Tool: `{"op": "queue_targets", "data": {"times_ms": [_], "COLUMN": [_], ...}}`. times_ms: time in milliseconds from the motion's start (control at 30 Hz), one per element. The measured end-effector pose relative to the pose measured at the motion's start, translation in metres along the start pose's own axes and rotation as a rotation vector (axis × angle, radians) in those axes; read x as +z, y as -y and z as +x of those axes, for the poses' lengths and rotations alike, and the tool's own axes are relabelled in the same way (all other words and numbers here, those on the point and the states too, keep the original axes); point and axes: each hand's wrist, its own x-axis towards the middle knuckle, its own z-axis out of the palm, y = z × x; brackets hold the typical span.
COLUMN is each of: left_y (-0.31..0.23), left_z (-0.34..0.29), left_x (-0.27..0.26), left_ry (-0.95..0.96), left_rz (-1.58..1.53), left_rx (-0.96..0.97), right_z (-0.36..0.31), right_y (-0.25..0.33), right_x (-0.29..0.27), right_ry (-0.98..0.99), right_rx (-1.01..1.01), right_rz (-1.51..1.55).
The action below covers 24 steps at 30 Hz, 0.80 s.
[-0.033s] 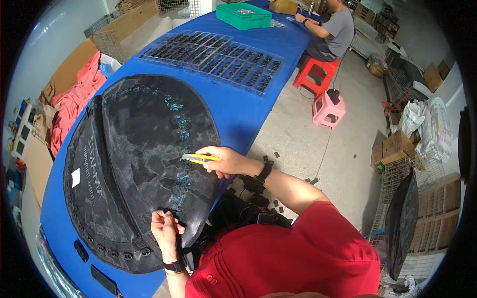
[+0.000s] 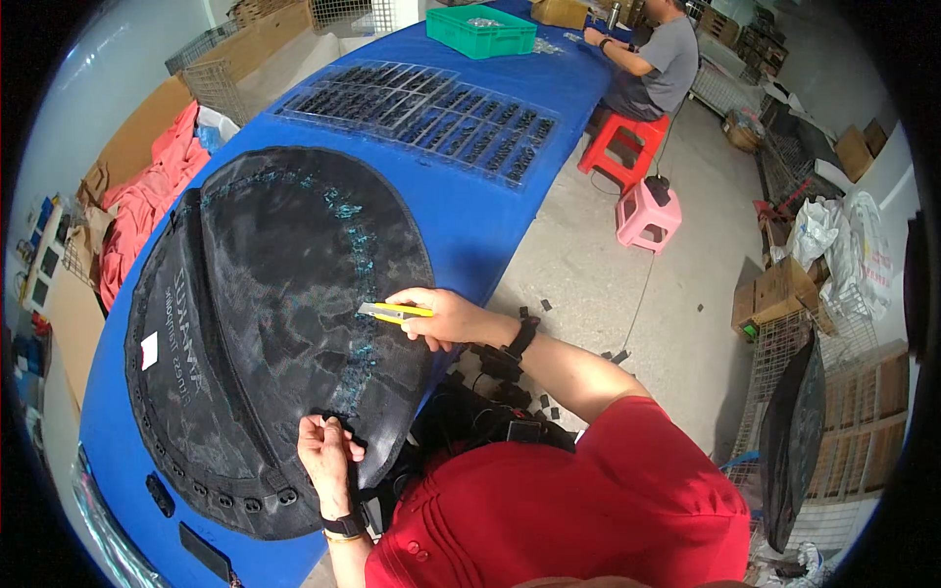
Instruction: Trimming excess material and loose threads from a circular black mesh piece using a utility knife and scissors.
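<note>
A round black mesh trampoline mat (image 2: 284,265) lies on the blue-covered table, with blue-green marks in a curved band and a seam across it. My right hand (image 2: 446,318) is closed around a yellow box cutter (image 2: 397,312), its metal tip just over the band of marks near the mat's right side. At the mat's near edge, my left hand (image 2: 330,453) is closed in a pinch; a small dark bit shows at the fingertips, too little to name. Several black plastic clips (image 2: 253,506) line the lower-left rim. A white label (image 2: 149,351) sits on the mat's left.
Beyond the mat lies a clear divided tray (image 2: 421,113) of small black parts, then a green crate (image 2: 480,31). A person (image 2: 667,59) in grey sits at the far end on a red stool (image 2: 627,147). A pink stool (image 2: 649,218) and scattered black pieces stand on the floor.
</note>
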Motion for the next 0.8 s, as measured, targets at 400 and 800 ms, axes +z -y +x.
{"op": "queue_targets", "data": {"times_ms": [400,800], "left_y": [0.004,-0.010], "left_z": [0.001,0.000], "left_x": [-0.001,0.003], "left_ry": [-0.007,-0.011], "left_rz": [-0.002,0.044], "left_rx": [0.015,-0.027], "right_z": [0.004,0.006], "right_y": [-0.006,-0.008], "right_x": [-0.001,-0.003], "right_ry": [0.023,0.039], "right_rx": [0.008,-0.006], "right_rz": [0.011,0.034]}}
